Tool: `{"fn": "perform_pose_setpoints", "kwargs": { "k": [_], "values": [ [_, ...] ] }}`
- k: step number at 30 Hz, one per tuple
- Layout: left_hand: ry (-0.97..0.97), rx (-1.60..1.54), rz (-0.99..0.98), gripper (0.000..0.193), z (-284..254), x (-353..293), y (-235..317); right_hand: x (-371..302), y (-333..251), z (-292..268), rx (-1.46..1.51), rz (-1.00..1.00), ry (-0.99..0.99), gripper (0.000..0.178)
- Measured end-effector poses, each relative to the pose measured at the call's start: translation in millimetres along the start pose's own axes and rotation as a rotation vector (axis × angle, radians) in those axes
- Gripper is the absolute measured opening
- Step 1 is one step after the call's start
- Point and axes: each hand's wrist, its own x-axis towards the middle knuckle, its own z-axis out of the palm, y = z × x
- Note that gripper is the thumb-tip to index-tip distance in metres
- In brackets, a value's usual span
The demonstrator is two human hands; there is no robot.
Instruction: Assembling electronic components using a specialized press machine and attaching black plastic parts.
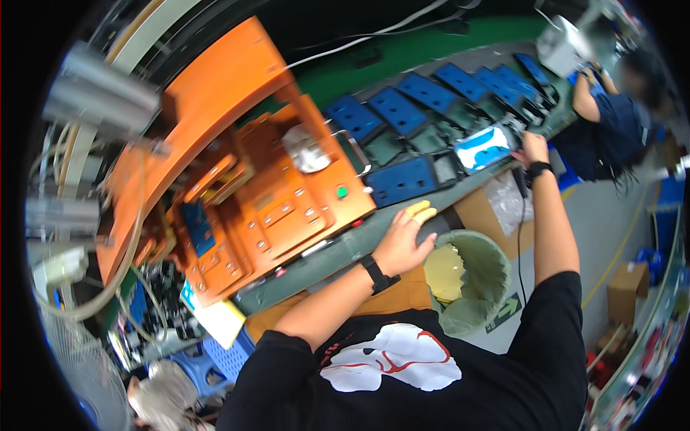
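Observation:
My left hand (405, 243), with yellow covers on some fingertips, reaches over the bench's near edge beside an orange machine (280, 215). Its fingers are extended and hold nothing. A blue plate with small holes (395, 181) lies just beyond it. Farther right, my right hand (534, 148) is closed at the right end of a flat panel with a shiny, reflective face (483, 149). The panel rests among the blue plates, and its gripped end is partly hidden by my fingers. Each wrist wears a black band.
Several blue plates (406, 108) with dark parts line the green bench (316, 262). A lined waste bin (494, 269) holding a yellow sheet stands below the edge, near a cardboard box (471, 215). Another person (607, 126) works at the far right. A cable (522, 244) hangs down.

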Motion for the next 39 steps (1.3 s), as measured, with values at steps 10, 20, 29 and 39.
{"fn": "perform_pose_setpoints", "kwargs": {
  "k": [10,20,29,39],
  "values": [
    [-0.120,-0.082,-0.147,0.040,-97.9,-121.8,8.4,-13.6,22.3,-27.7,-0.515,-0.446,0.247,0.074],
    [0.121,-0.050,-0.370,0.026,-143.3,-204.5,11.8,-289.1,-103.2,112.1,-0.380,-0.616,-0.794,0.024],
    [0.619,-0.030,-0.459,0.022,-241.9,-359.9,29.4,-423.8,-91.7,140.3,-0.515,-0.785,-1.249,0.011],
    [0.915,0.291,-0.368,0.040,-358.2,-333.5,-56.0,-528.2,-11.7,192.5,-0.572,-0.317,-1.599,0.013]
  ]
}}
